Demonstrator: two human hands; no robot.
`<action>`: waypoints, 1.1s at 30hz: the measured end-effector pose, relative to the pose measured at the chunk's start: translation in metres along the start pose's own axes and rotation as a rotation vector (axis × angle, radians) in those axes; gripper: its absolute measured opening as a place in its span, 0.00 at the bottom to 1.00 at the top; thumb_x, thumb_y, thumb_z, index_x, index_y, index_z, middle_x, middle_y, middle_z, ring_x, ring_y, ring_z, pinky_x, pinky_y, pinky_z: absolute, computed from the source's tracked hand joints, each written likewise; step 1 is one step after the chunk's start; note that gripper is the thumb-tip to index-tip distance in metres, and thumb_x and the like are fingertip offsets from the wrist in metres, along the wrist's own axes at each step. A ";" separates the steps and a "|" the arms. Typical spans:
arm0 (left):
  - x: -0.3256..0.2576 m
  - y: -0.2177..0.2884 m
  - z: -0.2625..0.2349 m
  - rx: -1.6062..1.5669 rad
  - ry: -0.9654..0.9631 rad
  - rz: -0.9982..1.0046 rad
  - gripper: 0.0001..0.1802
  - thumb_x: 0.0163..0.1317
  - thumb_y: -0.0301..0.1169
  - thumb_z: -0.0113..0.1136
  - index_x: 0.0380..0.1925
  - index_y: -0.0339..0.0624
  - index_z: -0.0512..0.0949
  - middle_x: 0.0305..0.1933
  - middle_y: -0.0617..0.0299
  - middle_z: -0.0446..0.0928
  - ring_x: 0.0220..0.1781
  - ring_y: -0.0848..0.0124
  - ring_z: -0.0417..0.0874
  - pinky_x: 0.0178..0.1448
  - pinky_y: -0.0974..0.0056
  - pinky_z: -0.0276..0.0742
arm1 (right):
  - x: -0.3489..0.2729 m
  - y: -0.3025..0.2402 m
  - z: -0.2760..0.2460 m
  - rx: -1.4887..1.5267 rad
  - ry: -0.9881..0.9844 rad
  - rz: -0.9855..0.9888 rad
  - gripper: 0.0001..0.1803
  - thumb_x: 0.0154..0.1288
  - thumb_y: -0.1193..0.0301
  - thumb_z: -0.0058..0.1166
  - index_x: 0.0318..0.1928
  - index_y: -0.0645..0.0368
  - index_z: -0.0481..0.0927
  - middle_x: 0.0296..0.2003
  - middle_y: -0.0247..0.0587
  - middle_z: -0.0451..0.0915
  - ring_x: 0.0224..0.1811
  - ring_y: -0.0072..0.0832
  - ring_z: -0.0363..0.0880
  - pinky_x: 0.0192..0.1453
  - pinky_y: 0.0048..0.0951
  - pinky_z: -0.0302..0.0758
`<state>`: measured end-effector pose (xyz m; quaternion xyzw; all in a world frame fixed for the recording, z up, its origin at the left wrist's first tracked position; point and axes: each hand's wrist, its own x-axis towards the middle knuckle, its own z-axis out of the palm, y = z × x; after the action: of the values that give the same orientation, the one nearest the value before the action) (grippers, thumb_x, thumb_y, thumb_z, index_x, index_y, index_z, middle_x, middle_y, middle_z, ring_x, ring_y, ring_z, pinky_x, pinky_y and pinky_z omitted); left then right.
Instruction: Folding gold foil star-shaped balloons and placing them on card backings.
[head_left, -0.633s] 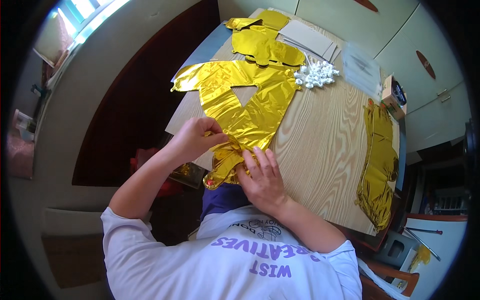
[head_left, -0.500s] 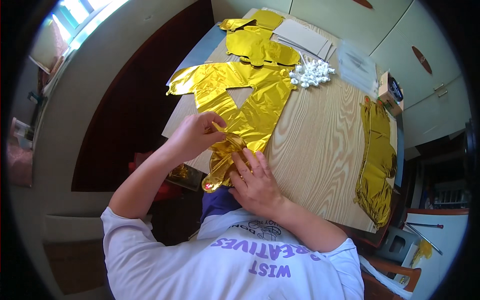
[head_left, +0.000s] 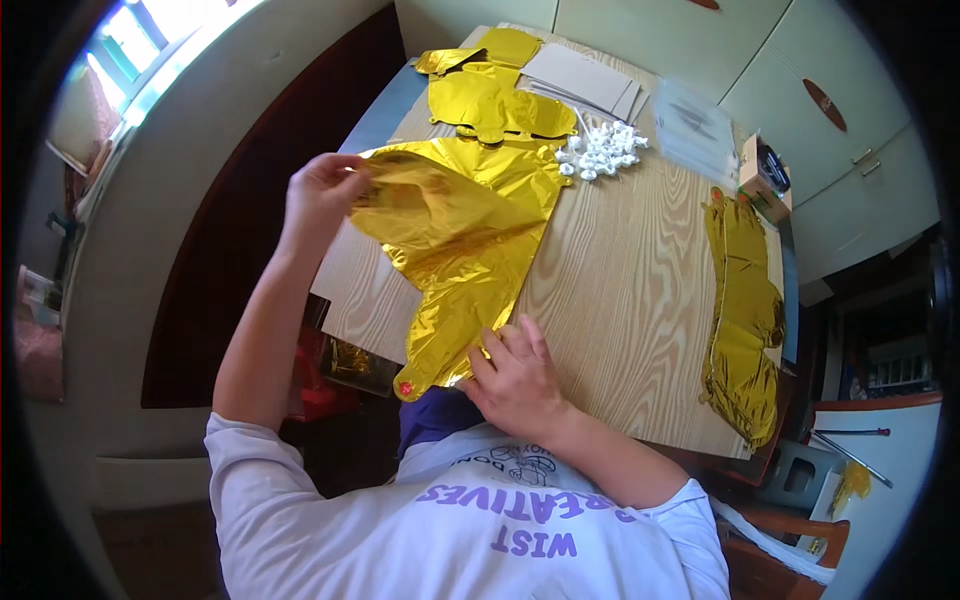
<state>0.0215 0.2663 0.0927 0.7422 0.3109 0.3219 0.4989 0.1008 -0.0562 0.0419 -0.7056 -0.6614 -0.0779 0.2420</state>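
A flat, uninflated gold foil balloon (head_left: 470,290) lies at the table's near left, its tail with a red spot reaching the front edge. My left hand (head_left: 325,195) is raised at the table's left side, thumb and fingers pinching the balloon's upper left part. That part is lifted and folded over in a loose flap. My right hand (head_left: 518,380) rests at the balloon's near right edge with fingers stretched over the foil and slightly bent. More flat gold foil pieces (head_left: 475,100) lie beyond, at the far left of the table.
Small white pieces (head_left: 600,150) are heaped right of the balloon. Behind them are grey-white sheets (head_left: 580,78) and clear plastic bags (head_left: 697,125). A small box (head_left: 763,180) stands at the table's right corner. A bundle of folded gold foil (head_left: 740,320) lies along the right edge.
My left hand has moved up and away, drawing the balloon's left part into a raised flap. The crumpled near end now lies flatter. My right hand has stayed at the near edge.
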 end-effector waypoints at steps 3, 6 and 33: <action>0.004 0.017 0.004 0.756 0.098 0.216 0.30 0.58 0.34 0.73 0.61 0.43 0.76 0.55 0.52 0.78 0.57 0.58 0.79 0.63 0.55 0.76 | 0.011 0.019 -0.004 0.186 -0.098 0.051 0.14 0.62 0.60 0.62 0.37 0.58 0.85 0.40 0.43 0.83 0.47 0.41 0.78 0.62 0.49 0.67; 0.003 0.035 0.039 0.812 -0.179 0.678 0.48 0.50 0.44 0.78 0.70 0.45 0.65 0.72 0.47 0.66 0.75 0.46 0.63 0.77 0.47 0.59 | 0.034 0.060 -0.008 0.175 -0.129 0.079 0.12 0.64 0.63 0.60 0.33 0.59 0.84 0.36 0.43 0.83 0.40 0.42 0.80 0.56 0.44 0.71; 0.117 0.041 0.014 0.365 -0.390 -0.117 0.15 0.63 0.36 0.67 0.42 0.34 0.84 0.30 0.69 0.80 0.26 0.81 0.76 0.33 0.70 0.74 | 0.148 0.166 0.008 -0.111 -0.437 0.384 0.44 0.53 0.44 0.69 0.64 0.58 0.75 0.62 0.48 0.72 0.67 0.47 0.67 0.73 0.51 0.62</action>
<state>0.1080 0.3377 0.1464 0.8485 0.3041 0.0821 0.4253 0.2772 0.0786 0.0588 -0.8300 -0.5471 0.0870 0.0654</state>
